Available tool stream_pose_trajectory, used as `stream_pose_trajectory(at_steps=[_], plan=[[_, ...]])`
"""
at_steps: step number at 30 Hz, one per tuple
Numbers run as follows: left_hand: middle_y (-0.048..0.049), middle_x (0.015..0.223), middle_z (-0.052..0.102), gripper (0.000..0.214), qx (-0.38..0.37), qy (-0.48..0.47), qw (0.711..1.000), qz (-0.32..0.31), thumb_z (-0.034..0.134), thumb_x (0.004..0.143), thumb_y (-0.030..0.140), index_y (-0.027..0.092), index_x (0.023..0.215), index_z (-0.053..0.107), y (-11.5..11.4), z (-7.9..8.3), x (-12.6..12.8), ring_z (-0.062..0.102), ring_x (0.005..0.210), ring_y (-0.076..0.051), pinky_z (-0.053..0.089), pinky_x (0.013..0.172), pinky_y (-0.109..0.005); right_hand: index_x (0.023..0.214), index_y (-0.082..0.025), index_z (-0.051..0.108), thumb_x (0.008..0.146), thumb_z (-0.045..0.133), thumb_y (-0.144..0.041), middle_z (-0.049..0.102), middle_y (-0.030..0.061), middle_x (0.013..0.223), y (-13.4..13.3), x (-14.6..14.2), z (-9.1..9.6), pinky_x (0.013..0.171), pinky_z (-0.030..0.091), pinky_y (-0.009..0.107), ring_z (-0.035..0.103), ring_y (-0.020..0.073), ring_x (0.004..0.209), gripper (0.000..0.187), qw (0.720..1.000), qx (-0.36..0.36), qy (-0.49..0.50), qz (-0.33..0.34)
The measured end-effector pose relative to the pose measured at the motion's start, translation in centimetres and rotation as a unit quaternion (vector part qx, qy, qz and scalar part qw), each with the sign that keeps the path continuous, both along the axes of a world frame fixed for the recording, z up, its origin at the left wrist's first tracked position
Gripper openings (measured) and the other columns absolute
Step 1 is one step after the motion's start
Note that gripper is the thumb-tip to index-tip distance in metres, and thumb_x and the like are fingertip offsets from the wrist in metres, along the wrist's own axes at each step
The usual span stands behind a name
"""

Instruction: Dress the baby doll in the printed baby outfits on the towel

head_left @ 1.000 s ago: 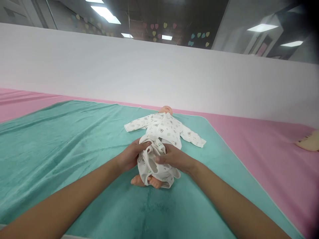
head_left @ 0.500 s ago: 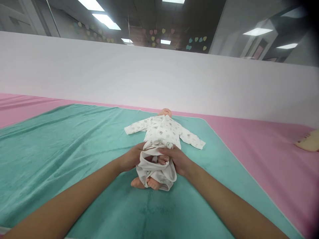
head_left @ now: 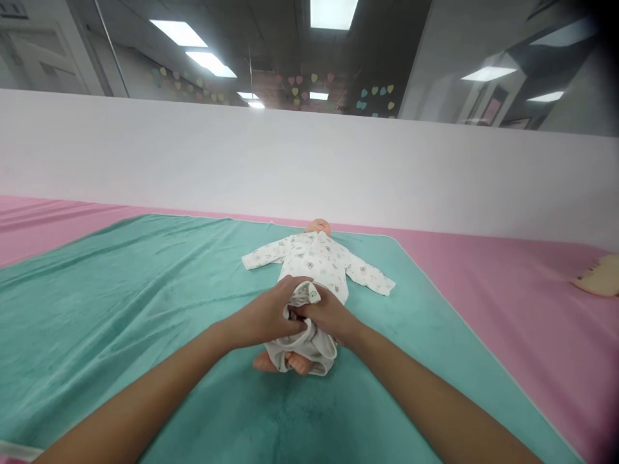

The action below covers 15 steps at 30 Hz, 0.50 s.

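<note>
Left hand (head_left: 264, 316): fingers (head_left: 293, 281), nearly closed, are holding bunched white pants (head_left: 316, 348) | right hand (head_left: 336, 317): fingers are pinching the pants too, low middle of frame | doll (head_left: 319, 226) is lying mid-frame in a white shirt (head_left: 314, 261), feet (head_left: 300, 364) poking out of the pants | green blanket (head_left: 193, 277) is lying underneath

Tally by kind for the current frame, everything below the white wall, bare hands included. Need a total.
Doll: 1
White printed garments: 2 (shirt, pants)
Spread cloths: 2 (teal blanket, pink sheet)
Hands: 2 (left hand, right hand)
Beige item, cut off at right edge: 1
Total: 8
</note>
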<state>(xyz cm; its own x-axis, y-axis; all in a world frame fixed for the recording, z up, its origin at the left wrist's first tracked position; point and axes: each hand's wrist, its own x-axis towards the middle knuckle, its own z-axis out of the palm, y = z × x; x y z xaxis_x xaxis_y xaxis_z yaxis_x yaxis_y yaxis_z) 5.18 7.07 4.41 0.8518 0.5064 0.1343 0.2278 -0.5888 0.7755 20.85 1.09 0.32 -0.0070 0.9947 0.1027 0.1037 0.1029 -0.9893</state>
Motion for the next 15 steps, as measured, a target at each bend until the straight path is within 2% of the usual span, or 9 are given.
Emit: stream_pose_trajectory(at_steps=[5,9,12,15], plan=[[-0.0031,0.110,0.062,0.059,-0.087,-0.008,0.996,0.005,0.060,0.069,0.017,0.027,0.125,0.048,0.5,-0.3,0.2,0.059,0.094,-0.023,0.047,0.069,-0.026,0.103,-0.021,0.058,0.073,0.059,-0.025,0.061,0.0014,0.099,0.2,0.8,-0.4,0.076,0.044,0.029,0.057,0.0179,0.092,0.030,0.997,0.064,-0.037,0.014],[-0.0035,0.105,0.064,0.043,-0.073,-0.013,0.995,0.065,0.056,0.071,0.019,0.023,0.114,0.053,0.5,-1.1,0.8,0.060,0.090,-0.022,0.047,0.069,-0.027,0.093,-0.020,0.053,0.069,0.059,-0.022,0.058,0.0007,0.091,0.0,1.5,-0.3,0.067,0.041,0.026,0.054,0.0164,0.083,0.025,0.981,0.098,-0.165,-0.008],[-0.0035,0.094,0.066,0.031,-0.019,0.005,0.992,0.127,0.052,0.075,0.024,0.022,0.105,0.056,0.3,-1.8,1.2,0.061,0.082,-0.022,0.045,0.066,-0.028,0.085,-0.020,0.047,0.068,0.056,-0.020,0.054,-0.0012,0.079,-0.3,1.5,-0.1,0.057,0.033,0.023,0.050,0.0142,0.071,0.019,0.949,0.119,-0.292,-0.027],[-0.0045,0.087,0.066,0.027,0.013,0.037,0.984,0.173,0.055,0.071,0.024,0.020,0.097,0.058,-0.1,-1.8,0.9,0.060,0.077,-0.022,0.042,0.063,-0.028,0.085,-0.020,0.046,0.072,0.054,-0.027,0.052,-0.0016,0.069,-0.5,1.4,0.0,0.053,0.025,0.024,0.045,0.0138,0.062,0.017,0.904,0.123,-0.410,-0.020]])
